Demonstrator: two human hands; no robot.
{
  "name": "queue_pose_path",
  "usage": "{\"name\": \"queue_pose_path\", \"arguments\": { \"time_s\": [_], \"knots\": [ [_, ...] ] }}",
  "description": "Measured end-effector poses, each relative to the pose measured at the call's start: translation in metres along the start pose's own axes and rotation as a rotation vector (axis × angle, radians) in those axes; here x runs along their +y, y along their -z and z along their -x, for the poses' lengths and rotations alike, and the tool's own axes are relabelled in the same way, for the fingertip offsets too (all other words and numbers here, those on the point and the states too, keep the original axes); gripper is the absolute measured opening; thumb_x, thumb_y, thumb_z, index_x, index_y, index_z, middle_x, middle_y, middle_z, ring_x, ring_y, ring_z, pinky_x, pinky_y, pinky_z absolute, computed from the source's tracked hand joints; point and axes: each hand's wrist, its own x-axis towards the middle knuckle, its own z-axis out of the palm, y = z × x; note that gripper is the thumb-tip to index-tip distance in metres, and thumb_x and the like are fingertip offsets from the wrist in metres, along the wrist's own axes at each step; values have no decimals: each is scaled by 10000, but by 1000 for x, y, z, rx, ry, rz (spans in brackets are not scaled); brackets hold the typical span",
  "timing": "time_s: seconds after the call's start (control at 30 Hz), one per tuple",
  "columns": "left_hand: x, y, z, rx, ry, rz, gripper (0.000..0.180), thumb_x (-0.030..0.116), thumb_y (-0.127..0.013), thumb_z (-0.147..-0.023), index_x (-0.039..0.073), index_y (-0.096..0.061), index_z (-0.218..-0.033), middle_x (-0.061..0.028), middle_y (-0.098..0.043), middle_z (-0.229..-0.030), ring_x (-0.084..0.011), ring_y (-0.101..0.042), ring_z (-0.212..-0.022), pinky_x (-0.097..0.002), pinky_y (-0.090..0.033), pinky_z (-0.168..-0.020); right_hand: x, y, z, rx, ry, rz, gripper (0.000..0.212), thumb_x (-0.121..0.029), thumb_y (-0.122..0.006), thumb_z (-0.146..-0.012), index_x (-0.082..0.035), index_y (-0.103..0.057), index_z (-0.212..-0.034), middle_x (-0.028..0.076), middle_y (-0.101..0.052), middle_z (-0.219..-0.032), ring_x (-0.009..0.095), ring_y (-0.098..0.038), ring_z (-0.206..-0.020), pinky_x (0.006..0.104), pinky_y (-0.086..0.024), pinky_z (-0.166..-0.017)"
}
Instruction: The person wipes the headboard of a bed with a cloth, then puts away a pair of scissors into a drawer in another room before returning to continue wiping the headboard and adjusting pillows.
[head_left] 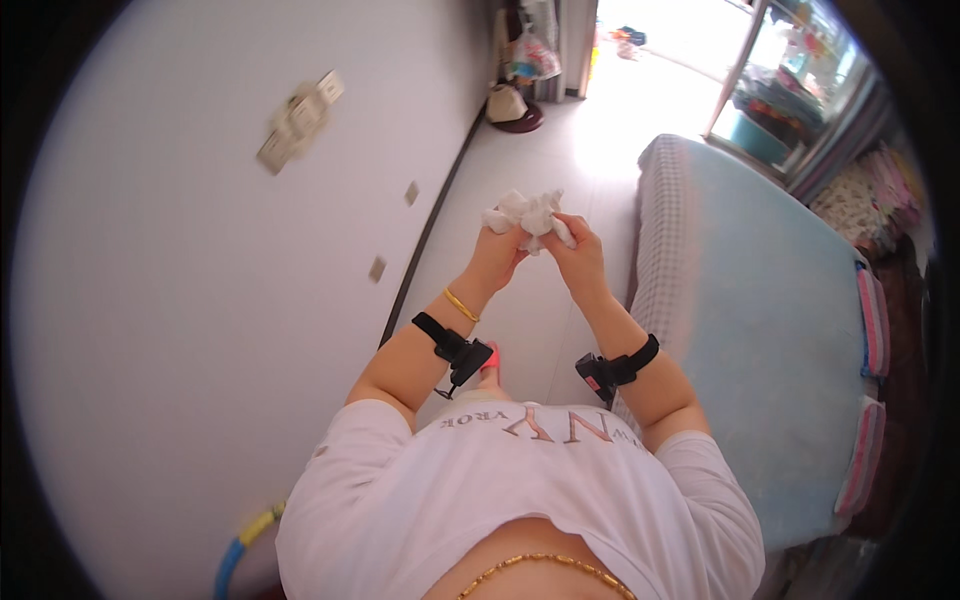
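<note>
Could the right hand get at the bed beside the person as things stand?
Probably yes: the bed lies just to the right with nothing between, but the right hand is shut on the crumpled white cloth, shared with the left hand.

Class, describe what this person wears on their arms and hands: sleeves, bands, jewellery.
Both forearms are bare below short white T-shirt sleeves. Each carries a black strap with a small black device: left forearm, right forearm. A thin gold bangle circles the left wrist. The hands wear no gloves.

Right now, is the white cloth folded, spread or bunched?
Bunched. The white cloth is a crumpled wad pinched between the left hand and right hand, with no flat panel showing.
</note>
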Motion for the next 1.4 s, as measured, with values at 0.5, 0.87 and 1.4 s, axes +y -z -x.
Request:
{"name": "queue_pose_path", "arguments": {
  "time_s": [0.5, 0.87, 1.4],
  "knots": [
    [-11, 44, -393, -62, 289, 128, 146, 115, -586, -869, 133, -541, -1006, 39, -574, -949, -58, -558, -833, -202, -475, -714, 56, 149, -327, 311, -140, -775, 326, -173, -595, -861, 38, -524, -1099, 72, -598, -984, 161, -587, -886, 295, -482, -750],
    [-14, 51, -704, 12, 335, 224, 117, 86, -585, -869, 106, -547, -978, 24, -588, -901, -72, -586, -808, -201, -519, -687, 120, 257, -598, 213, -197, -920, 504, -236, -547, -878, 38, -388, -1270, 121, -513, -1196, 215, -493, -1119, 342, -426, -921],
    [-66, -12, -1152, -767, 797, 299, 629, 495, -398, -913, 17, -332, -1317, -108, -453, -1266, -210, -468, -1154, -369, -417, -943, 235, 430, -918, 472, -183, -716, 414, -235, -545, -865, 35, -463, -1168, 97, -547, -1049, 159, -527, -947, 279, -447, -769]
  ]
}}
